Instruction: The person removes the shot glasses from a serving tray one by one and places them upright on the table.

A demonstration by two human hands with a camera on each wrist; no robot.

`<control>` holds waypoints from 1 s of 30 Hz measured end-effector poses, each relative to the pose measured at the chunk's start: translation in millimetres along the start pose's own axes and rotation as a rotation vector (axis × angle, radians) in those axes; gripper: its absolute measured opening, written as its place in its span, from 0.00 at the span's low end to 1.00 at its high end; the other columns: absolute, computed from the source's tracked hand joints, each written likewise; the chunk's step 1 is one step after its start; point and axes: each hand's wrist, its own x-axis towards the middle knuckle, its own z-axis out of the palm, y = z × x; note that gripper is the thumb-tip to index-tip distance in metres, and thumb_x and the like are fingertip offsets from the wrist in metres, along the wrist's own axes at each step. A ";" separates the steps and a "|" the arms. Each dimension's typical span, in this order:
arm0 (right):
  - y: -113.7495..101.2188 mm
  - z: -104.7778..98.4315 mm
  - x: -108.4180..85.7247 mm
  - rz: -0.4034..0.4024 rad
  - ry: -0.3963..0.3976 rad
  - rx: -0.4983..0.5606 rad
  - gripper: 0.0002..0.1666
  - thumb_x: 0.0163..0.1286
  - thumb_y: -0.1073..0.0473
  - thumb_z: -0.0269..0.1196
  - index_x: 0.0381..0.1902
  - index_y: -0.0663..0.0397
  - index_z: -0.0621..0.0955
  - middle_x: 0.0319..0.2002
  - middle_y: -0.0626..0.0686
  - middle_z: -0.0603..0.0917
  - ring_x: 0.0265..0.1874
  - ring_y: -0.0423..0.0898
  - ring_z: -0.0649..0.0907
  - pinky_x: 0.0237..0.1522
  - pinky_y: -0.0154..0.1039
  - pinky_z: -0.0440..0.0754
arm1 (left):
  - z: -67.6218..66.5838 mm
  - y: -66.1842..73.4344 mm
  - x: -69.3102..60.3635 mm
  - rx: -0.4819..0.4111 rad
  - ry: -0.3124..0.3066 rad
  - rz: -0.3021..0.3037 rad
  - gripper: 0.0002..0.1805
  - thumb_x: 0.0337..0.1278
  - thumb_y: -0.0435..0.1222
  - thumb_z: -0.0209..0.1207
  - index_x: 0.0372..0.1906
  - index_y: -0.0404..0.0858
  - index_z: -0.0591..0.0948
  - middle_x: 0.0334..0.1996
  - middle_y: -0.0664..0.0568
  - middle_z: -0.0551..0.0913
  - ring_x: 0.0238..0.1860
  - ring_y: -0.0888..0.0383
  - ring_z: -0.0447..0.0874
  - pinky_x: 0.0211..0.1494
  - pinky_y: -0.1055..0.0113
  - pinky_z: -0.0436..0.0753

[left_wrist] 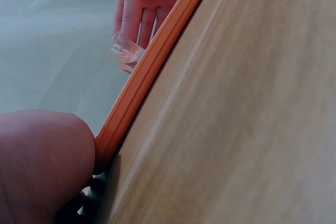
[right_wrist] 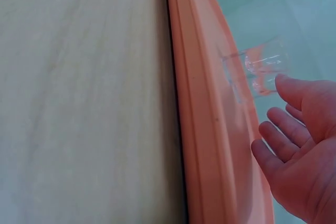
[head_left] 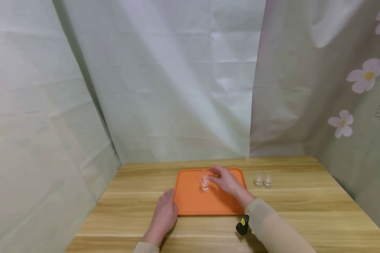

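Observation:
An orange tray (head_left: 190,203) lies on the wooden table. Clear glassware (head_left: 204,184) stands upright on it, left of the middle; whether it is one glass or two close together, I cannot tell. My right hand (head_left: 225,181) is over the tray just right of the glass, fingers extended and apart. In the right wrist view, the thumb of the right hand (right_wrist: 310,156) is beside the glass (right_wrist: 262,69); contact is unclear. My left hand (head_left: 164,214) rests at the tray's left edge, fingers nearly straight. The left wrist view has part of it (left_wrist: 44,163) against the tray's corner.
Two small clear glasses (head_left: 258,178) (head_left: 267,180) stand side by side on the table (head_left: 304,203), right of the tray. A pale curtain (head_left: 177,88) hangs behind the table, with more at both sides. A black device (head_left: 242,225) is at my right wrist.

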 end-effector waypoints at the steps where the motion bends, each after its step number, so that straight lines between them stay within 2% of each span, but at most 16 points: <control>1: 0.3 0.6 0.3 -0.003 -0.002 0.004 0.30 0.81 0.59 0.69 0.76 0.59 0.78 0.70 0.59 0.83 0.71 0.62 0.80 0.70 0.62 0.81 | 0.1 -0.1 0.1 0.001 -0.003 -0.001 0.28 0.75 0.25 0.55 0.75 0.18 0.72 0.72 0.23 0.75 0.77 0.25 0.70 0.81 0.31 0.66; 9: 1.8 4.6 3.4 0.007 -0.028 0.023 0.30 0.82 0.61 0.68 0.77 0.57 0.78 0.73 0.58 0.82 0.73 0.61 0.79 0.71 0.61 0.80 | 0.9 0.8 1.1 0.013 -0.009 -0.009 0.28 0.75 0.25 0.55 0.75 0.18 0.72 0.72 0.23 0.76 0.77 0.26 0.69 0.81 0.32 0.66; 12: 0.8 5.9 5.7 -0.003 -0.038 0.013 0.30 0.81 0.61 0.69 0.77 0.59 0.78 0.73 0.60 0.81 0.73 0.62 0.79 0.72 0.61 0.80 | 0.6 0.8 0.9 0.008 -0.007 -0.008 0.28 0.76 0.26 0.55 0.75 0.18 0.72 0.73 0.23 0.75 0.77 0.26 0.69 0.82 0.32 0.65; 15: -0.4 8.0 8.0 -0.021 -0.047 -0.007 0.30 0.81 0.62 0.68 0.76 0.63 0.78 0.72 0.61 0.82 0.72 0.63 0.80 0.71 0.61 0.81 | 2.0 -1.1 0.3 -0.008 0.011 0.004 0.28 0.75 0.26 0.55 0.75 0.18 0.72 0.72 0.23 0.76 0.77 0.25 0.69 0.80 0.31 0.66; 19: -1.2 11.4 9.8 -0.024 -0.047 -0.005 0.29 0.82 0.62 0.68 0.76 0.62 0.79 0.69 0.59 0.84 0.70 0.62 0.81 0.68 0.60 0.83 | 10.0 -9.6 0.4 -0.027 0.050 0.026 0.28 0.75 0.27 0.55 0.75 0.18 0.72 0.71 0.23 0.76 0.76 0.24 0.70 0.78 0.29 0.67; 26: -1.1 16.8 10.7 -0.024 -0.020 0.002 0.18 0.81 0.63 0.69 0.64 0.60 0.84 0.61 0.56 0.87 0.65 0.61 0.84 0.65 0.60 0.85 | 20.9 -22.0 2.2 -0.048 0.058 0.021 0.29 0.74 0.28 0.56 0.75 0.19 0.72 0.73 0.24 0.75 0.78 0.25 0.68 0.81 0.29 0.64; 30: -1.2 18.3 10.4 0.001 -0.006 0.010 0.14 0.81 0.62 0.69 0.60 0.58 0.85 0.59 0.54 0.88 0.64 0.59 0.84 0.64 0.59 0.85 | 21.2 -23.4 2.0 -0.045 0.062 0.026 0.29 0.74 0.27 0.56 0.75 0.19 0.73 0.73 0.24 0.75 0.77 0.25 0.69 0.81 0.29 0.64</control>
